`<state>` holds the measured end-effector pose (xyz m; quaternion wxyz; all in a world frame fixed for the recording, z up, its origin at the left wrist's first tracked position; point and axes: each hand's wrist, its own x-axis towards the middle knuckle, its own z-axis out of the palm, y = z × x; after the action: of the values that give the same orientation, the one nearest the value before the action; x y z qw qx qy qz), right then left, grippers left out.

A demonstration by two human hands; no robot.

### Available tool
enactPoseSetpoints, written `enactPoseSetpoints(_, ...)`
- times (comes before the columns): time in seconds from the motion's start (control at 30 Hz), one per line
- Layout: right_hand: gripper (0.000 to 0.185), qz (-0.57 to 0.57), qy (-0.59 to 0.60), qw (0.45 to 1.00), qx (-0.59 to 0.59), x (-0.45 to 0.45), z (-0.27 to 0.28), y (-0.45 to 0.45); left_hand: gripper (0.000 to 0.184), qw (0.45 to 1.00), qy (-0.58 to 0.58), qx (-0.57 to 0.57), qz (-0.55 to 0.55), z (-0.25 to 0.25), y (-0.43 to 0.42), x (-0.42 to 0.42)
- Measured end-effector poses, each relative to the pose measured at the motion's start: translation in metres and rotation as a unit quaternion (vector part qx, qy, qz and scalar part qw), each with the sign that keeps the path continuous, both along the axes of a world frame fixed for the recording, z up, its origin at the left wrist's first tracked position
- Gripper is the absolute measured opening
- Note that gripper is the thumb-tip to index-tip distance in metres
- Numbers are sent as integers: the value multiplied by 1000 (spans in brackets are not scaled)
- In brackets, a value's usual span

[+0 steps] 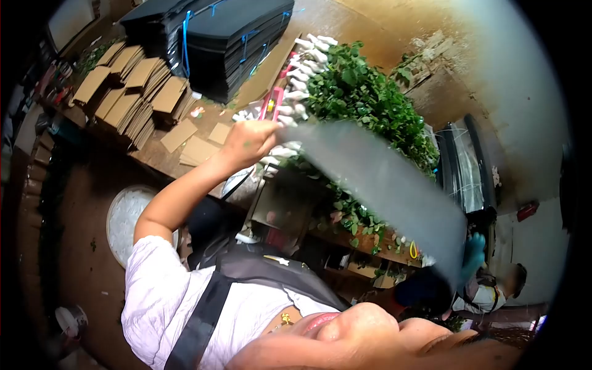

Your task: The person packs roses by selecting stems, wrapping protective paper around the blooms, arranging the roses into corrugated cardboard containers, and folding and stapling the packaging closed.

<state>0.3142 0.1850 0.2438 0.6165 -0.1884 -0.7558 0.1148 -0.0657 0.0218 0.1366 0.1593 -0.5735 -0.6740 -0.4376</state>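
Note:
A long dark grey sheet (382, 182), blurred by motion, stretches between my two hands above the bench. My left hand (250, 145), bare, is closed around its left end. At the far right end my right hand (473, 254), in a teal glove, grips the sheet's edge; its dark sleeve is partly hidden behind the sheet. Just beyond my left hand lies a row of flower heads in white net sleeves (299, 86), with their green leafy stems (370, 86) spread to the right, partly covered by the sheet.
Stacked brown cardboard pieces (126, 95) stand on the bench at the left. Behind them is a tall stack of black sheets (237, 37) with blue straps. A round white-topped stool (126, 222) is at lower left. Another person (493, 293) is at the far right.

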Motion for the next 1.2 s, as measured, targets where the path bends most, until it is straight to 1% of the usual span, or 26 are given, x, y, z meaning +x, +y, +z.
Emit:
enactPoseSetpoints(0.03,42,-3,-23,1000,0,-4,7,-4,21,968,-211,-133,10,5,1,4)
enactPoseSetpoints(0.07,42,-1,-68,998,7,-7,18,-9,31,896,-416,-135,-84,-2,6,13)
enactPoseSetpoints(0.1,43,5,-138,990,28,-13,29,-15,42,772,-599,-127,-172,-9,12,25)
enactPoseSetpoints(0.13,43,9,-209,976,52,-19,41,-20,50,687,-668,-183,-221,3,11,48)
enactPoseSetpoints(0.17,41,19,-318,929,188,-28,56,-23,59,589,-726,-234,-267,13,5,73)
enactPoseSetpoints(0.2,38,16,-363,908,207,-36,65,-23,62,503,-749,-261,-344,5,-1,89)
enactPoseSetpoints(0.23,37,20,-416,886,206,-43,72,-24,65,410,-761,-281,-416,-5,-7,102)
enactPoseSetpoints(0.3,34,30,-521,830,199,-55,79,-23,68,210,-798,-346,-446,-15,-20,122)
enactPoseSetpoints(0.33,28,58,-551,818,154,-67,73,-18,71,171,-790,-362,-465,-24,-28,126)
enactPoseSetpoints(0.43,21,151,-616,764,119,-103,34,-1,75,310,-775,-420,-355,-35,-49,113)
enactPoseSetpoints(0.5,22,155,-680,702,142,-128,-20,15,74,373,-758,-463,-269,-66,-56,93)
enactPoseSetpoints(0.53,23,144,-685,700,143,-140,-49,21,74,423,-712,-501,-253,-80,-59,79)
enactPoseSetpoints(0.6,24,135,-699,690,132,-161,-91,26,79,543,-519,-611,-251,-75,-58,40)
enactPoseSetpoints(0.63,24,135,-708,682,121,-172,-105,26,71,609,-428,-646,-168,-76,-57,29)
enactPoseSetpoints(0.67,24,136,-718,674,110,-179,-112,24,55,779,-69,-612,-114,-88,-54,22)
enactPoseSetpoints(0.7,24,129,-730,663,105,-185,-114,21,38,806,39,-582,-102,-121,-48,17)
enactPoseSetpoints(0.77,23,113,-756,638,93,-192,-113,17,34,811,90,-557,-154,-151,-17,34)
enactPoseSetpoints(0.8,24,107,-762,632,94,-192,-116,17,35,854,21,-474,-214,-155,-6,48)
enactPoseSetpoints(0.83,25,100,-767,627,93,-191,-120,19,40,882,-49,-382,-271,-161,2,60)
enactPoseSetpoints(0.87,26,93,-773,621,93,-190,-122,21,60,853,-35,-398,-336,-176,9,65)
enactPoseSetpoints(0.9,27,106,-720,679,97,-187,-123,21,80,926,99,-224,-288,-204,10,74)
enactPoseSetpoints(0.97,31,133,-602,781,101,-175,-124,18,95,919,87,-259,-283,-235,9,68)
enactPoseSetpoints(1.0,44,164,-472,852,158,-177,-107,11,97,924,82,-254,-274,-234,9,71)
enactPoseSetpoints(1.1,49,350,-456,814,-83,-143,-82,2,100,929,69,-264,-251,-232,6,71)
enactPoseSetpoints(1.13,52,338,-493,796,-97,-139,-86,-1,99,925,63,-278,-250,-232,7,71)
enactPoseSetpoints(1.2,51,224,-484,846,17,-159,-117,-2,99,920,56,-295,-251,-234,6,72)
